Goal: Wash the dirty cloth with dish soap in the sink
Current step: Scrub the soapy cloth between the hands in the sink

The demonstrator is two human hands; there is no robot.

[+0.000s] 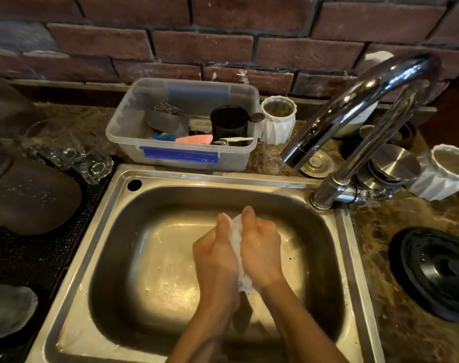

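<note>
cloth [236, 241] mostly hidden betw. hands, forearms cropped

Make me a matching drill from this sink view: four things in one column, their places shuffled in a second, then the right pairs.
Things
1. white cloth
2. clear plastic bin
3. black round lid
4. drinking glasses

Places
A. on the counter right of the sink
B. pressed between the left hand and right hand over the basin
C. on the dark mat left of the sink
D. behind the sink, against the brick wall

Pairs: 1-B, 2-D, 3-A, 4-C
</note>
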